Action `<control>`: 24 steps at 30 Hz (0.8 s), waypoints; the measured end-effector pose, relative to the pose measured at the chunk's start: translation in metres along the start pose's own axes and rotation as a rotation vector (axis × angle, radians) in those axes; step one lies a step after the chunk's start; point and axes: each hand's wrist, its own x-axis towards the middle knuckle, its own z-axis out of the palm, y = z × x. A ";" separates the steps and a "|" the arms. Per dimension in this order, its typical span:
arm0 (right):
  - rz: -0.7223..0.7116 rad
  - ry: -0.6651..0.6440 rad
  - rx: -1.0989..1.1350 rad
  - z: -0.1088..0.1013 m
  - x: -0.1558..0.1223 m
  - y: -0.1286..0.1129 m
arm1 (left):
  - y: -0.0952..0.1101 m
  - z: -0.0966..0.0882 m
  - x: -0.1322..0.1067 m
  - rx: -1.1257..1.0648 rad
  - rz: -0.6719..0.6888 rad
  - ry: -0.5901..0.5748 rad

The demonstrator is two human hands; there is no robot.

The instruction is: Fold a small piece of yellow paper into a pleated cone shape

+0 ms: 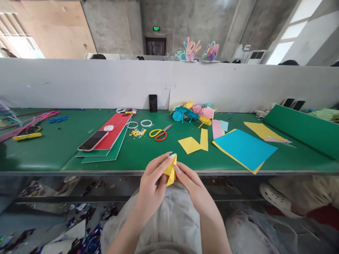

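Observation:
A small piece of folded yellow paper (171,175) is held between my two hands, just off the table's front edge. My left hand (153,178) grips it from the left, fingers closed along its upper side. From the right, my right hand (189,181) pinches its edge with thumb and fingers. Beyond them on the table lie a yellow paper sheet with creases (189,144) and a yellow strip (204,139). Scissors with yellow and red handles (159,133) rest to the left of these, their blades pointing away to the right.
On the green table (143,158), blue paper (246,148) lies over yellow sheets at right. Paper umbrellas (194,112) are heaped at the back. A phone (93,141) rests on red and green boards at left. A white partition (106,83) stands behind, with a black phone (153,103) against it.

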 end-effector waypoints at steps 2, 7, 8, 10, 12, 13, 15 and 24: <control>0.009 -0.100 0.062 -0.001 -0.001 -0.004 | -0.002 -0.001 0.000 0.025 0.021 0.008; 0.009 -0.171 0.123 0.000 -0.002 -0.005 | -0.004 -0.004 0.004 0.100 0.089 0.046; 0.011 -0.164 0.124 0.000 -0.002 -0.004 | -0.004 -0.004 0.005 0.104 0.099 0.063; 0.013 -0.142 0.127 0.000 -0.003 -0.001 | -0.003 -0.004 0.006 0.095 0.106 0.101; 0.013 -0.116 0.134 0.000 -0.005 0.001 | -0.002 -0.002 0.005 0.077 0.108 0.138; 0.014 -0.099 0.137 0.000 -0.005 0.002 | -0.001 -0.001 0.005 0.070 0.110 0.155; 0.018 -0.063 0.139 0.000 -0.006 0.004 | 0.000 0.001 0.004 0.067 0.109 0.187; 0.082 -0.005 0.074 0.001 -0.002 0.001 | -0.002 0.001 0.002 0.064 0.117 0.076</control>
